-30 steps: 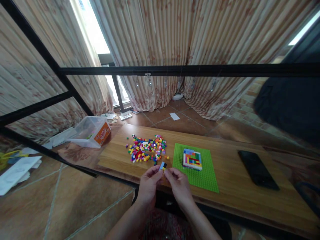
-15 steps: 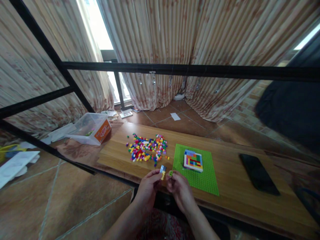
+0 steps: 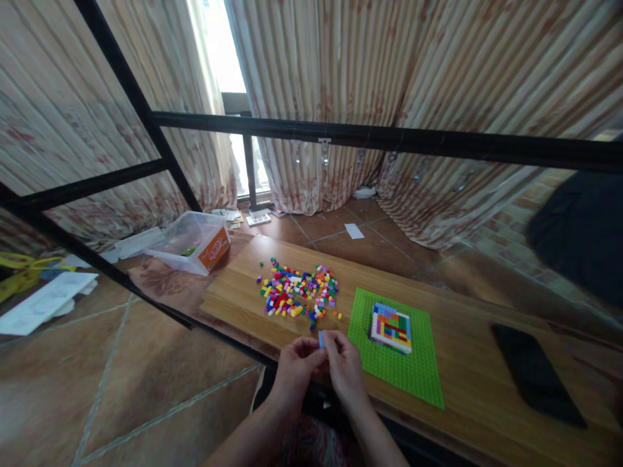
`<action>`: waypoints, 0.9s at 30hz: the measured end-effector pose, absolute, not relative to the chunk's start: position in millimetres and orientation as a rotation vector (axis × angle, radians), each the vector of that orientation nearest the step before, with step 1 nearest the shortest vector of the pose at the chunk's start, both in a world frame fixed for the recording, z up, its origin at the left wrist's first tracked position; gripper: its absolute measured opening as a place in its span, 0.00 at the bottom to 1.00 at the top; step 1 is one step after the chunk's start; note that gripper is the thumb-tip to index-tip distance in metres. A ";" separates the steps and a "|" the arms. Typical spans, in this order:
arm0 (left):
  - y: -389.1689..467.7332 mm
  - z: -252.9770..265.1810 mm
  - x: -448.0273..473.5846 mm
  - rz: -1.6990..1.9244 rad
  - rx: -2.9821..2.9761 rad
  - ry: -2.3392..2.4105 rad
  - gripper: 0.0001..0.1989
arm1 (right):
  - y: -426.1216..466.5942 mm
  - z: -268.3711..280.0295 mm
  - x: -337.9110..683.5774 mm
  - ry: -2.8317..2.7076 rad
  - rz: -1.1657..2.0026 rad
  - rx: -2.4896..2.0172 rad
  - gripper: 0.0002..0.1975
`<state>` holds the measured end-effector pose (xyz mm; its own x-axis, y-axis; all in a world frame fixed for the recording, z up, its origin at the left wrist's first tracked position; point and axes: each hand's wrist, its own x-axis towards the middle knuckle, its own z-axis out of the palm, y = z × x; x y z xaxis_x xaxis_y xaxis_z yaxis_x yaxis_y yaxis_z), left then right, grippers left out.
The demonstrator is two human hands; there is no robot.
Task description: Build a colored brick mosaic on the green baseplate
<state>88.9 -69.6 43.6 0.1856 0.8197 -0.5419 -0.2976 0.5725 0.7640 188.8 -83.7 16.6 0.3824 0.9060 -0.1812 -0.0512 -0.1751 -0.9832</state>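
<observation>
A small light blue block (image 3: 321,339) is pinched at the fingertips of both hands, just above the near edge of the wooden worktop (image 3: 452,324). The left hand (image 3: 294,366) is curled, with its thumb and finger brought almost together at the block. The right hand (image 3: 344,363) is bent in close beside it, its fingers nearly closed on the block's top part. The rest of the block is hidden by the fingers, so it cannot be told if more bits are joined to it.

Past the hands, lots of tiny bright blocks (image 3: 299,292) are spread in a loose heap. To the right, a green plate (image 3: 423,376) is laid flat, and a square of many colours (image 3: 390,327) with white edges is set on it. Farther right, a black phone (image 3: 538,375) is seen lying flat.

Just past the left end of the worktop, a see-through box (image 3: 182,263) is left with its top open. An orange label (image 3: 214,250) is stuck on its side. Some small green bits (image 3: 189,250) can be seen inside, low down. On the floor at the far left, a white tray (image 3: 48,301) is placed near a yellow thing (image 3: 22,272)
</observation>
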 end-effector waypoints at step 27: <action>-30.3 21.5 67.3 0.827 0.965 1.206 0.10 | -17.2 16.9 214.7 -1.438 0.349 -2.054 0.16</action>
<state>67.3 -30.3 21.5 0.1775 0.9118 -0.3702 -0.0167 0.3790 0.9253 214.7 -17.2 16.9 0.3781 0.9177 0.1219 0.7600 -0.2325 -0.6069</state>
